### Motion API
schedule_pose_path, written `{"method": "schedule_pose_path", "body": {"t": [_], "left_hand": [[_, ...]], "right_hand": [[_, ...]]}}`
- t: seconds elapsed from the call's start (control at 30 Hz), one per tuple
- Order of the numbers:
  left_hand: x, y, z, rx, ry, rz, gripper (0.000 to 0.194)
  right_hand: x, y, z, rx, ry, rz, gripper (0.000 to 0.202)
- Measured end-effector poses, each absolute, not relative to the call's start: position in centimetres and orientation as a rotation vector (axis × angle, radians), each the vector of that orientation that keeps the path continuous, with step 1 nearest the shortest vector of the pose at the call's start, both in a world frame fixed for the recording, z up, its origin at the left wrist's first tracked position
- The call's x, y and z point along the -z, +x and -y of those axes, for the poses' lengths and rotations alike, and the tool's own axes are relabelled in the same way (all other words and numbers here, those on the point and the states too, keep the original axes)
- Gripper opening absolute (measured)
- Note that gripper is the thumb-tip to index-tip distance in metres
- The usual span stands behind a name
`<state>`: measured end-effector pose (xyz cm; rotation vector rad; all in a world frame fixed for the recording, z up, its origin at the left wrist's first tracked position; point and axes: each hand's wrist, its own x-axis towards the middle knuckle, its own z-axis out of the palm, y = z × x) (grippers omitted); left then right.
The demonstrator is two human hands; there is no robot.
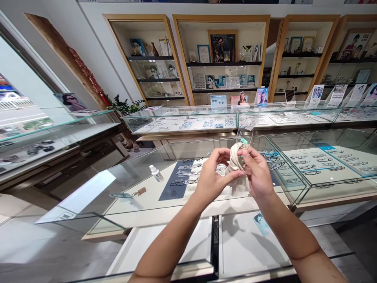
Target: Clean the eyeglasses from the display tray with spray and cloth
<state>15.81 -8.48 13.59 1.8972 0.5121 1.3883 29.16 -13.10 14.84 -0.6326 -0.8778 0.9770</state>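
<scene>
In front of me, above the glass counter, my left hand (pixel 213 173) is closed round a bunched, twisted cream cloth (pixel 235 157). Its thumb presses on the cloth from below. My right hand (pixel 257 169) pinches at the cloth's upper right side, where a pair of eyeglasses (pixel 245 133) sticks up with a clear round lens and a green sticker. The cloth and fingers hide the rest of the glasses. Loose folds of the cloth hang down between my hands. A small white bottle (pixel 156 173) stands on the counter to the left.
The glass display counter (pixel 141 214) below my hands holds rows of eyeglass frames (pixel 188 171). On its left lie a brown tag (pixel 140 192) and a clear bluish object (pixel 120 195). Open white drawers (pixel 247 251) are beneath my arms. More glass counters (pixel 176 114) and wall shelves stand behind.
</scene>
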Motion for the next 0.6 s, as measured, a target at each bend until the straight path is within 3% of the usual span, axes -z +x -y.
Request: {"method": "schedule_pose_path", "body": {"t": [0.27, 0.6], "left_hand": [[-13.6, 16.2, 9.0, -1.479, 1.87, -0.537, 0.057], [-12.5, 16.7, 8.6, -1.648, 2.025, -0.553, 0.071]], "right_hand": [[-14.6, 29.0, 13.1, -1.016, -0.606, 0.874, 0.043], [-14.5, 28.8, 13.1, -1.075, -0.557, 0.845, 0.038]]}}
